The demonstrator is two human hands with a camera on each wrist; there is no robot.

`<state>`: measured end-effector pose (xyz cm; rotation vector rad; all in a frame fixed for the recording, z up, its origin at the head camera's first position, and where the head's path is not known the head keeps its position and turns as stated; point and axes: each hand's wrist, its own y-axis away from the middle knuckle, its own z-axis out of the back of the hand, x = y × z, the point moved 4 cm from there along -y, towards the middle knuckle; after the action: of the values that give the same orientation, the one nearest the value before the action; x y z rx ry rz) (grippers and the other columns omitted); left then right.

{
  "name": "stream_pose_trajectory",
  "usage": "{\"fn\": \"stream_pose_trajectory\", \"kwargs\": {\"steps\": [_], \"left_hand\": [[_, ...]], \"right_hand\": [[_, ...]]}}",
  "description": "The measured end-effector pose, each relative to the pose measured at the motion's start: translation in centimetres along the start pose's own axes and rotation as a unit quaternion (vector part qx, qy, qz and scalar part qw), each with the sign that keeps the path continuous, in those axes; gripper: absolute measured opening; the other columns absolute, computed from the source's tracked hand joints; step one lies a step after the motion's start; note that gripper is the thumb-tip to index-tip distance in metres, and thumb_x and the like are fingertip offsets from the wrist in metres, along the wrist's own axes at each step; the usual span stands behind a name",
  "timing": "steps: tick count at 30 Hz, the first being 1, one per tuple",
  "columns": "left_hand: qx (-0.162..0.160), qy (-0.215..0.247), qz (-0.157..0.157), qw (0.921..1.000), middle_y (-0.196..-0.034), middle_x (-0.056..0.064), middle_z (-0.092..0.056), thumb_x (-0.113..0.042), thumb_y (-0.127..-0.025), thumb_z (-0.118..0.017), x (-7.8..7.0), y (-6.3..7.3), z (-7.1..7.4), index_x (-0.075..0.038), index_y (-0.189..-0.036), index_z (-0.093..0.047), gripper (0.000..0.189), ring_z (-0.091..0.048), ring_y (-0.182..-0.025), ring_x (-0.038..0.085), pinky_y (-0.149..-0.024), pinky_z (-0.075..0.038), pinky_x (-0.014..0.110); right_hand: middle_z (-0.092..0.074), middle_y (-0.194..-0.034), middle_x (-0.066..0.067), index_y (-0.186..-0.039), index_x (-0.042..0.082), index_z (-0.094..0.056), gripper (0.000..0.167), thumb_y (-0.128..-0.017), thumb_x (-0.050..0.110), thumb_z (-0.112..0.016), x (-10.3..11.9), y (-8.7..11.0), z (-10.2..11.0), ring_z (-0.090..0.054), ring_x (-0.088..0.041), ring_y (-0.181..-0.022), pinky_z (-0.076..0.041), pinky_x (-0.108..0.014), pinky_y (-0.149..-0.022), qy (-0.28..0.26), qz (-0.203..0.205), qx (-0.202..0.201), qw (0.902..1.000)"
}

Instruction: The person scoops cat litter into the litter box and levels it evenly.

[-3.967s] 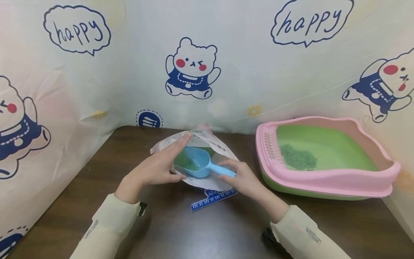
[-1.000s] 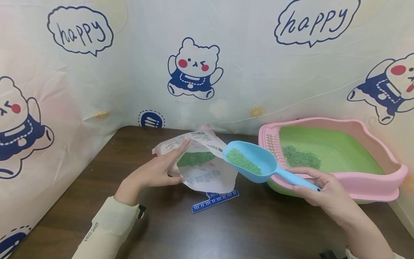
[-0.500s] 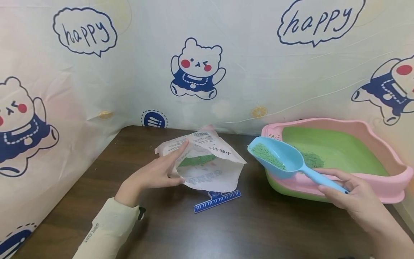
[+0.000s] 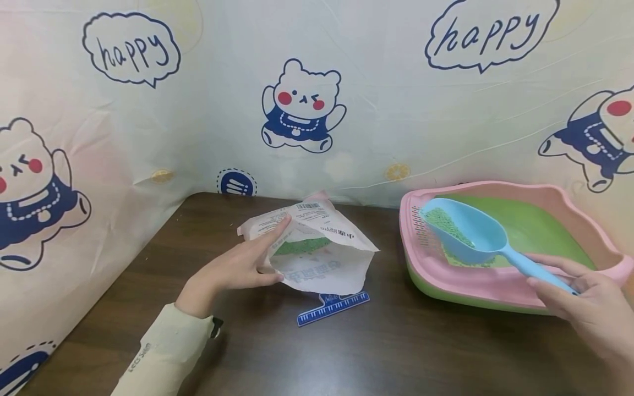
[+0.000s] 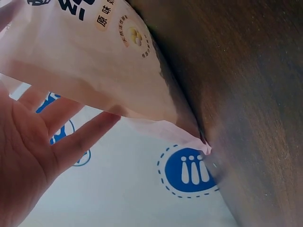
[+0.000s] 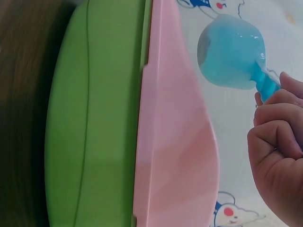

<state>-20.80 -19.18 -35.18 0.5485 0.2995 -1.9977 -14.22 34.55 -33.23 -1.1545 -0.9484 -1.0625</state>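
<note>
My right hand [image 4: 589, 302] grips the handle of a light blue scoop [image 4: 487, 234], its fingers curled round it in the right wrist view. Green pellets [image 4: 447, 224] lie in the scoop's bowl. The scoop is above the left end of a litter box [image 4: 495, 284] with a pink rim and green base, and hides part of its inside. At the table's middle lies a white-and-pink bag [image 4: 329, 278], mouth facing me, with green pellets inside. My left hand [image 4: 235, 269] supports the bag's left side with spread, fairly straight fingers; the left wrist view shows fingertips against the bag [image 5: 94, 71].
A blue clip with a piano-key pattern [image 4: 334, 309] lies on the dark wooden table [image 4: 277, 352] in front of the bag. Behind the table hangs a pale curtain [image 4: 376, 110] printed with bears. Slots [image 4: 421, 225] pierce the box's left rim.
My right hand has lifted the scoop out of the bag with pellets in it and carried it right, over the litter box. My left hand has stayed at the bag.
</note>
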Motion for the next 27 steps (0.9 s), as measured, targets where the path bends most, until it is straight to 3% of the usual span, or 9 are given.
{"fn": "stream_pose_trajectory", "kwargs": {"steps": [7, 8, 10, 13, 14, 17, 21, 24, 27], "left_hand": [[-0.001, -0.007, -0.002, 1.0, -0.164, 0.002, -0.027, -0.034, -0.087, -0.073, -0.4, 0.3, 0.0, -0.048, -0.157, -0.002, 0.1, -0.059, -0.117, 0.024, -0.094, -0.056, 0.045], [-0.001, -0.009, -0.003, 1.0, -0.164, 0.002, -0.027, -0.034, -0.087, -0.072, -0.4, 0.3, -0.1, -0.047, -0.157, -0.002, 0.1, -0.059, -0.116, 0.024, -0.094, -0.056, 0.045], [0.002, -0.006, -0.004, 1.0, -0.164, 0.002, -0.027, -0.033, -0.087, -0.073, -0.5, 0.3, -0.1, -0.047, -0.157, -0.002, 0.1, -0.06, -0.115, 0.026, -0.093, -0.056, 0.044], [0.005, -0.005, -0.003, 1.0, -0.165, 0.002, -0.025, -0.033, -0.087, -0.073, -0.4, 0.3, -0.1, -0.047, -0.157, -0.001, 0.101, -0.06, -0.113, 0.026, -0.092, -0.056, 0.043], [0.005, -0.006, -0.002, 1.0, -0.165, 0.002, -0.026, -0.034, -0.087, -0.073, -0.4, 0.3, -0.2, -0.047, -0.157, 0.0, 0.101, -0.061, -0.113, 0.025, -0.091, -0.057, 0.042], [0.004, -0.008, -0.003, 1.0, -0.163, 0.002, -0.029, -0.034, -0.087, -0.073, -0.3, 0.2, -0.2, -0.047, -0.157, 0.0, 0.102, -0.061, -0.109, 0.024, -0.087, -0.057, 0.038], [0.004, -0.003, -0.003, 1.0, -0.161, 0.003, -0.034, -0.033, -0.086, -0.074, -0.2, 0.2, -0.2, -0.048, -0.156, 0.0, 0.103, -0.061, -0.105, 0.024, -0.078, -0.055, 0.03], [0.006, 0.002, -0.002, 1.0, -0.161, 0.004, -0.033, -0.032, -0.086, -0.074, -0.2, 0.2, -0.2, -0.048, -0.156, 0.0, 0.103, -0.061, -0.107, 0.025, -0.077, -0.054, 0.028], [0.007, 0.006, -0.003, 1.0, -0.163, 0.003, -0.029, -0.031, -0.086, -0.074, -0.2, 0.2, -0.2, -0.048, -0.156, 0.0, 0.104, -0.06, -0.108, 0.025, -0.079, -0.055, 0.029]], "right_hand": [[-0.069, -0.075, 0.012, -0.126, 0.015, -0.069, 0.048, -0.093, -0.016, -0.052, -0.9, -0.3, 1.9, -0.044, -0.005, -0.054, -0.024, -0.028, -0.042, -0.032, -0.002, -0.015, 0.9994], [-0.07, -0.075, 0.012, -0.124, 0.016, -0.069, 0.048, -0.093, -0.016, -0.052, -1.0, -0.3, 2.1, -0.045, -0.003, -0.054, -0.025, -0.026, -0.041, -0.038, -0.003, -0.018, 0.9991], [-0.076, -0.085, 0.006, -0.123, 0.015, -0.07, 0.049, -0.093, -0.018, -0.049, -1.3, -0.5, 2.6, -0.058, 0.003, -0.064, -0.037, -0.017, -0.043, -0.073, 0.004, -0.013, 0.9973], [-0.077, -0.085, 0.003, -0.123, 0.013, -0.071, 0.05, -0.092, -0.02, -0.048, -1.6, -0.7, 3.2, -0.064, 0.001, -0.071, -0.05, -0.013, -0.054, -0.103, 0.006, -0.013, 0.9946], [-0.075, -0.082, 0.003, -0.122, 0.013, -0.071, 0.05, -0.092, -0.02, -0.049, -1.6, -0.8, 3.4, -0.063, 0.001, -0.069, -0.049, -0.014, -0.052, -0.098, 0.006, -0.016, 0.995], [-0.061, -0.063, 0.01, -0.121, 0.018, -0.072, 0.05, -0.092, -0.017, -0.052, -1.6, -0.9, 3.9, -0.04, -0.006, -0.049, -0.03, -0.02, -0.038, -0.059, 0.0, -0.03, 0.9978], [-0.044, -0.053, 0.014, -0.118, 0.024, -0.073, 0.049, -0.093, -0.013, -0.054, -1.4, -1.1, 4.3, -0.018, -0.022, -0.051, -0.009, -0.036, -0.04, -0.016, -0.012, -0.042, 0.9989], [-0.051, -0.057, 0.014, -0.117, 0.026, -0.073, 0.048, -0.093, -0.012, -0.055, -1.4, -1.3, 4.6, -0.028, -0.013, -0.047, -0.01, -0.036, -0.043, -0.021, -0.028, -0.045, 0.9984], [-0.061, -0.065, 0.012, -0.116, 0.025, -0.073, 0.047, -0.093, -0.012, -0.056, -1.5, -1.6, 4.8, -0.048, -0.001, -0.055, -0.021, -0.03, -0.042, -0.033, -0.038, -0.045, 0.9977]]}}
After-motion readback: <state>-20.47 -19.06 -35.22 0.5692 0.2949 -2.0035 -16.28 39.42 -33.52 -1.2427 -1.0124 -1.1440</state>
